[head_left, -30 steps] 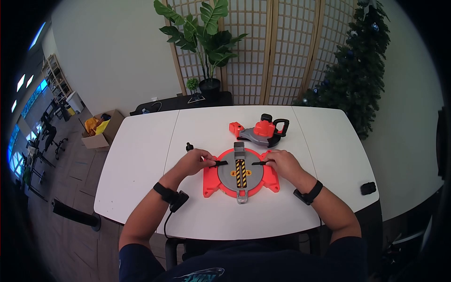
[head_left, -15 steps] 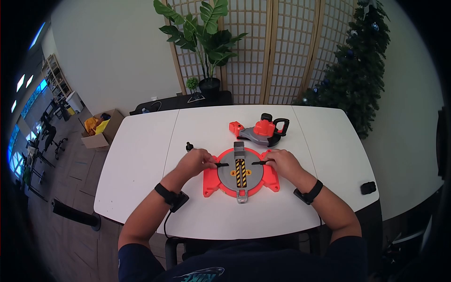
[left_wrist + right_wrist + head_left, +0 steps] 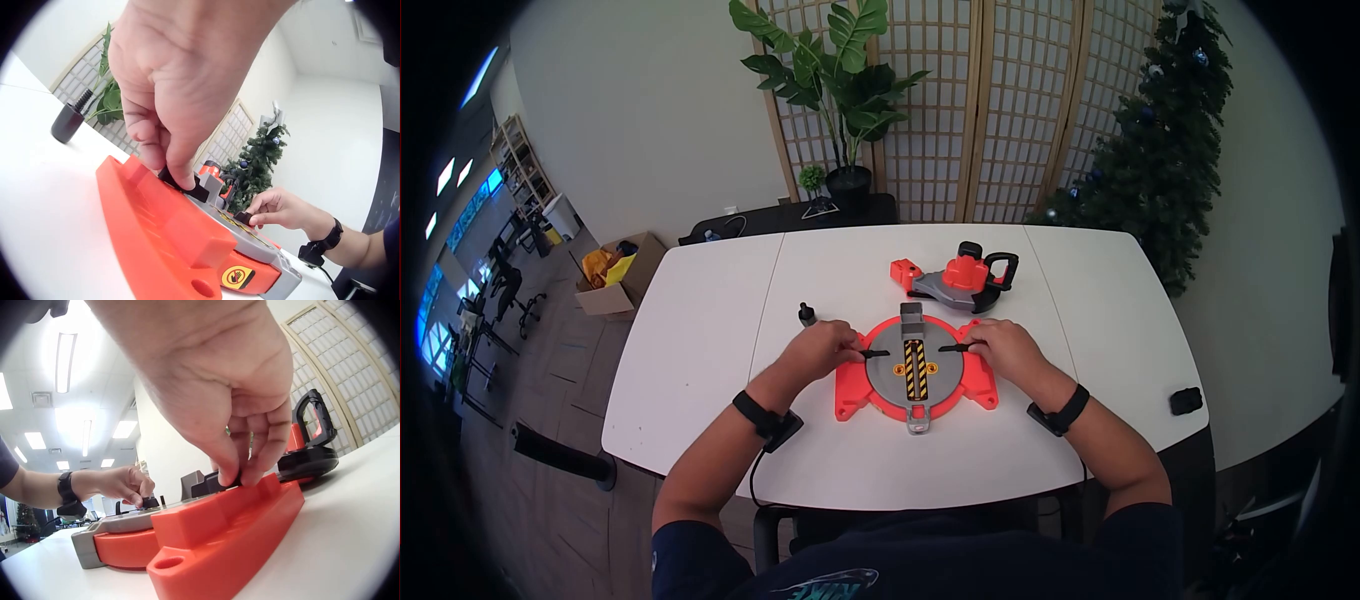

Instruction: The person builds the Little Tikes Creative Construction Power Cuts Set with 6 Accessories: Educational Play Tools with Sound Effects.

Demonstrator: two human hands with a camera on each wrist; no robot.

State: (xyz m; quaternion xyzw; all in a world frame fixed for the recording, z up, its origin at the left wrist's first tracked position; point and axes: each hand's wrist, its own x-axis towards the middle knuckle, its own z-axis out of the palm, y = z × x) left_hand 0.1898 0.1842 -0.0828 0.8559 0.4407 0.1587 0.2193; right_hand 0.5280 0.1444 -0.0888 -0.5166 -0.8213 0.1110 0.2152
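Note:
A toy miter saw base [image 3: 853, 390] stands on the white table, orange-red with a round grey turntable [image 3: 945, 378] and a black-and-yellow striped strip down its middle. At its left side my left hand [image 3: 818, 350] pinches a flat black piece [image 3: 199, 192] between thumb and fingers, its tip lying over the turntable. Opposite it, my right hand [image 3: 1006, 348] pinches a similar black piece [image 3: 209, 485], which points inward over the grey disc. The fingers partly hide both pieces.
Behind the base lies the toy saw head [image 3: 962, 281] with its black handle. A black knob with a threaded stem [image 3: 67, 122] stands beyond my left hand. Near the table's right edge is a small black object [image 3: 1185, 401].
The black piece in my left hand has shifted slightly toward me, and the left hand has moved a little with it. My right hand keeps its place; the base stays put.

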